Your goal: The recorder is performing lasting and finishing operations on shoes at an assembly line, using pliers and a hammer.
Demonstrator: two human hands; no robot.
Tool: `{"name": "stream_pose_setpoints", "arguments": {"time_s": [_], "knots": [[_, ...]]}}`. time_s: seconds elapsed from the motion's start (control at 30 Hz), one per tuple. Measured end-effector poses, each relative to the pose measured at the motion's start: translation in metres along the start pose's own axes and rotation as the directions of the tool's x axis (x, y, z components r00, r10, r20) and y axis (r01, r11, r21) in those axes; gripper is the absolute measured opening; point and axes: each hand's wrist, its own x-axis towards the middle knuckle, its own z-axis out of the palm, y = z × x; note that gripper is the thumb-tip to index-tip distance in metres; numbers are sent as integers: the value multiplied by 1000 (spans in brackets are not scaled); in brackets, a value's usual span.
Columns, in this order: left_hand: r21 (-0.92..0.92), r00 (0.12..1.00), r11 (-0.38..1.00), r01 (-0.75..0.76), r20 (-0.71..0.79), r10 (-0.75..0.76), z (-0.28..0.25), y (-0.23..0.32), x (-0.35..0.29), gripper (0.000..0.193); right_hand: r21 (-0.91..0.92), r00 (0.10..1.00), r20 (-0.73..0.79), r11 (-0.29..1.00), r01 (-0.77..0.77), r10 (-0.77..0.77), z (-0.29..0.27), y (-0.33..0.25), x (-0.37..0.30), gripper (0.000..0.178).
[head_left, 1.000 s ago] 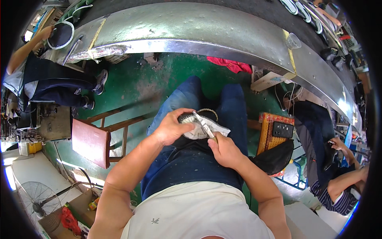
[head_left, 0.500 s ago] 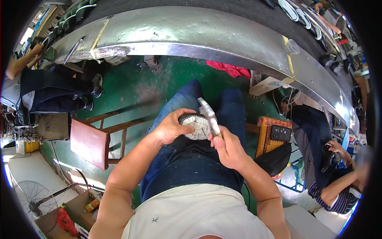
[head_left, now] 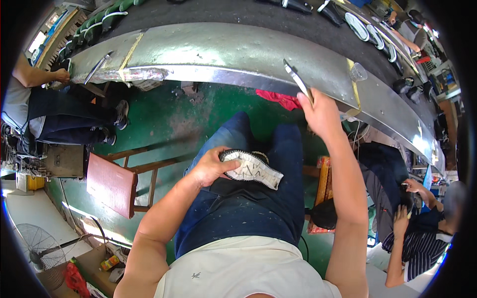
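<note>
My left hand [head_left: 214, 166] is closed on the heel end of a shoe [head_left: 251, 171], thumb on top, above my lap. The shoe lies underside up, with an off-white bottom, dark zigzag marks across it and a dark ridged edge; its other end points right. Out ahead, at the metal edge of the workbench [head_left: 223, 47], my right hand [head_left: 320, 111] is closed on the lower end of a slim silver hand tool [head_left: 294, 77]. The tool's exact kind is unclear. Its dark tip points away from me over the bench metal; I cannot tell whether it touches.
Shoes [head_left: 360, 27] line the dark bench top. Another slim metal tool [head_left: 98, 68] lies at the bench's left, a clear plastic cup [head_left: 358, 72] at its right. A wooden stool [head_left: 112, 185] stands left. People work on both sides; a red cloth [head_left: 278, 98] is under the bench edge.
My right hand has moved from beside the shoe up and right to the bench edge, carrying the tool. The left hand keeps the shoe, whose right end now shows.
</note>
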Motion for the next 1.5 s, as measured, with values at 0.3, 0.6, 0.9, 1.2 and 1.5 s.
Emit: {"name": "stream_pose_setpoints", "arguments": {"time_s": [0.3, 0.6, 0.9, 1.2, 1.5], "knots": [[-377, 909, 835, -401, -52, 414, -14, 31, -55, 46, 609, 962, 30, 758, -234, 272, 47, 38, -82, 55], [-455, 842, 734, -503, -67, 535, -5, 58, -16, 68, 755, 892, 452, -522, -396, -22, 41, -25, -123, 60], [-768, 959, 638, 52, 217, 182, 75, 20, 29, 73, 864, 993, 30, 503, 33, -116, 50, -45, -134, 91], [-830, 934, 528, 179, 312, 172, 72, -2, 34, 62, 602, 970, 76, 786, 140, -231, 30, -63, -144, 98], [-809, 881, 511, 290, 435, 189, 68, -15, 40, 62, 895, 997, 34, 442, -60, 67, 59, -45, -153, 68]]}}
